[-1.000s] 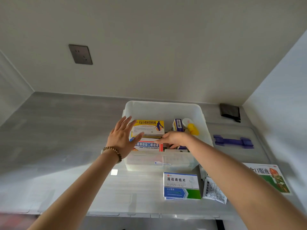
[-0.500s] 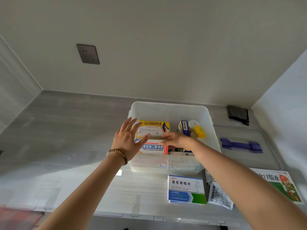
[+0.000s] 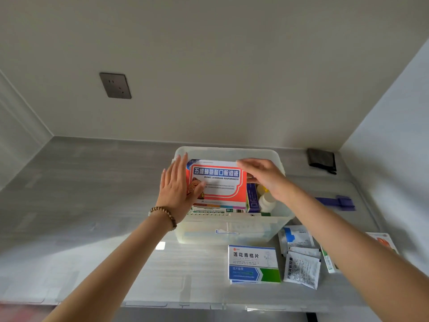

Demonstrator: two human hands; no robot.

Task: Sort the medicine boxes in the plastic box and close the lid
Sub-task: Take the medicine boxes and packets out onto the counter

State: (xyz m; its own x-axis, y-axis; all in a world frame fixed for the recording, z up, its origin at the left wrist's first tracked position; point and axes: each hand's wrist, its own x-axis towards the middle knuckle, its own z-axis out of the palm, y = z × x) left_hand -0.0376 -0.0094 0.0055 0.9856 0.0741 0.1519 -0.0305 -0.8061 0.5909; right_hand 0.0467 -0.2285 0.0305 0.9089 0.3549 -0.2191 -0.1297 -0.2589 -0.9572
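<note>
Now tilted up inside the plastic box (image 3: 202,228): red carton (image 3: 218,182), judged light, stiff, slick-faced. Left hand (image 3: 176,189) flat against its left edge, fingers straight; right hand (image 3: 267,177) curled over its top right corner. Best taken by opposite edges, without squeezing.

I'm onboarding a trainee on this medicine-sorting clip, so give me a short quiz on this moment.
1. True or false: the clear lid with the purple handle sits on the translucent plastic storage box.
2. What do the left hand and right hand hold? A) red-and-white medicine box B) drinking glass C) roll of tape
3. Where does the blue, white and green medicine box lie?
Key: 1 false, the lid lies on the grey table beside the storage box; 2 A; 3 on the table, in front of the storage box.
</note>
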